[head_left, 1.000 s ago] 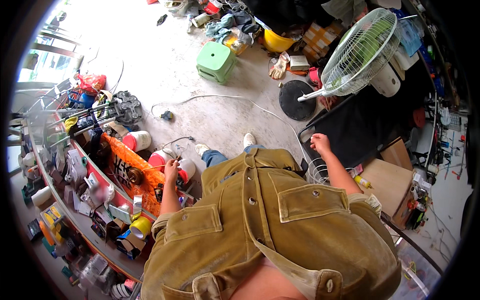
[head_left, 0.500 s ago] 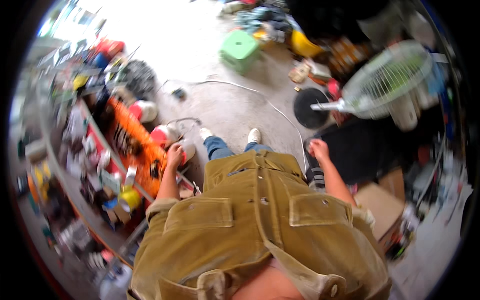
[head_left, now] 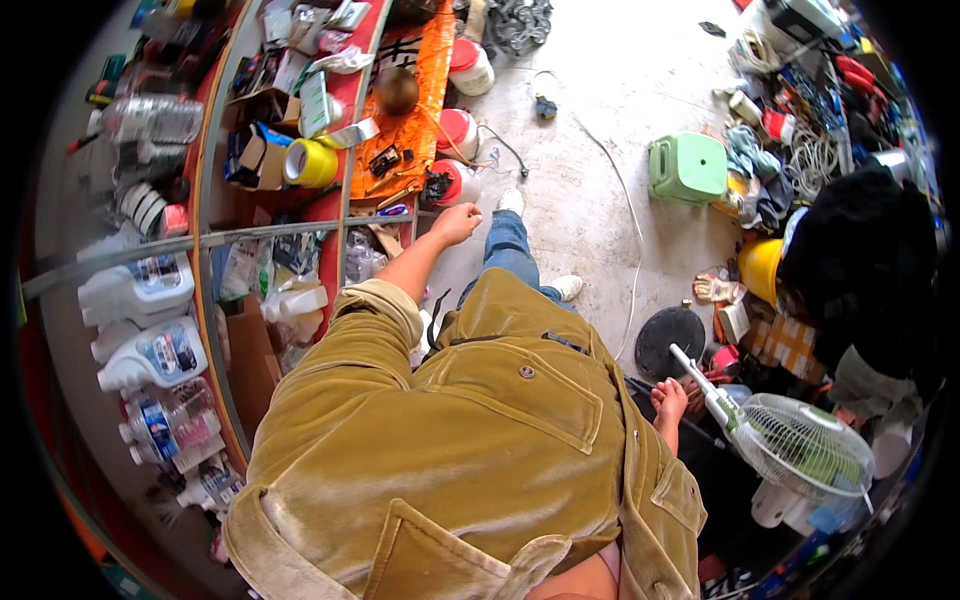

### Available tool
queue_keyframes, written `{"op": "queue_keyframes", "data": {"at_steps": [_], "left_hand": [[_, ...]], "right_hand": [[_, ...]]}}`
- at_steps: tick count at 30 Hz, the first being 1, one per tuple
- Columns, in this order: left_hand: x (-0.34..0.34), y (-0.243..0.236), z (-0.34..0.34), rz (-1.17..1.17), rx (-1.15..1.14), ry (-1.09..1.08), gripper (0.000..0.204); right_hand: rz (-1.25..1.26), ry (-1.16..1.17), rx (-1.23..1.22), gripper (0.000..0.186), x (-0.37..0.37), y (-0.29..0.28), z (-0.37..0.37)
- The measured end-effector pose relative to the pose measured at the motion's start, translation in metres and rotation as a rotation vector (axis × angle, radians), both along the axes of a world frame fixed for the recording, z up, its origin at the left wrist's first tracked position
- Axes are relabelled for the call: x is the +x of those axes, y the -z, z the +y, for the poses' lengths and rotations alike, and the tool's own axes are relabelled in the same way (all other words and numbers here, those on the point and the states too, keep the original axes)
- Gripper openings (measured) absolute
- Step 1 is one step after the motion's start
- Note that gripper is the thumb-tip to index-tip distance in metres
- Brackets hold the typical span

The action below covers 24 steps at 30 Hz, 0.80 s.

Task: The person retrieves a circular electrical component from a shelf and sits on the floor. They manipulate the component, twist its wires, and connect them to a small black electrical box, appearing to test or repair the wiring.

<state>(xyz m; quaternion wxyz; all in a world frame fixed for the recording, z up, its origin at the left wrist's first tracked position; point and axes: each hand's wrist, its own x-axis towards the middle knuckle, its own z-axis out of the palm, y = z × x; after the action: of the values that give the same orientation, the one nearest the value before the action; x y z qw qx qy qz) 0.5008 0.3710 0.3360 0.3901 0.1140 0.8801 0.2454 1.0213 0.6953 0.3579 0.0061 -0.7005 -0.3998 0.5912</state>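
Observation:
My left hand point(head_left: 457, 224) hangs in front of me beside the shelf, its fingers loosely bent and holding nothing that I can see. Just beyond it stands a white tub with a red lid point(head_left: 457, 183), apart from the hand. My right hand point(head_left: 670, 398) hangs low at my side with relaxed, half-bent fingers and nothing visible in it. It is nearest to the white stem of a standing fan point(head_left: 800, 445) and its round black base point(head_left: 670, 342). Neither hand appears to touch anything.
Metal shelving at left holds plastic jugs point(head_left: 155, 355), a roll of yellow tape point(head_left: 311, 163) and an orange sheet point(head_left: 405, 130). A white cable point(head_left: 625, 190) crosses the floor. A green stool point(head_left: 688, 167), a yellow helmet point(head_left: 761, 268) and piled clutter lie at right.
My view and body have turned to the left, so the shelves fill more of the left side and the stool and fan have shifted right and lower. My feet have changed stance; both hands stay empty.

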Motion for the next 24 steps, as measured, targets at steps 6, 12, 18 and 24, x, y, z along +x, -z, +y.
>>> {"op": "queue_keyframes", "data": {"at_steps": [6,12,18,24], "left_hand": [[0.009,0.016,-0.072,0.009,-0.065,-0.145,0.03],[-0.004,0.037,-0.108,0.017,-0.003,-0.211,0.026],[-0.042,0.063,-0.113,0.141,0.111,-0.227,0.027],[-0.135,0.019,-0.082,0.061,0.193,-0.337,0.026]], "right_hand": [[0.06,-0.222,-0.004,0.012,-0.055,0.017,0.033],[-0.008,-1.556,1.271,0.007,-0.072,0.104,0.082],[0.29,-0.303,0.104,0.007,-0.204,0.002,0.075],[0.276,-0.446,0.266,0.015,-0.337,-0.028,0.1]]}}
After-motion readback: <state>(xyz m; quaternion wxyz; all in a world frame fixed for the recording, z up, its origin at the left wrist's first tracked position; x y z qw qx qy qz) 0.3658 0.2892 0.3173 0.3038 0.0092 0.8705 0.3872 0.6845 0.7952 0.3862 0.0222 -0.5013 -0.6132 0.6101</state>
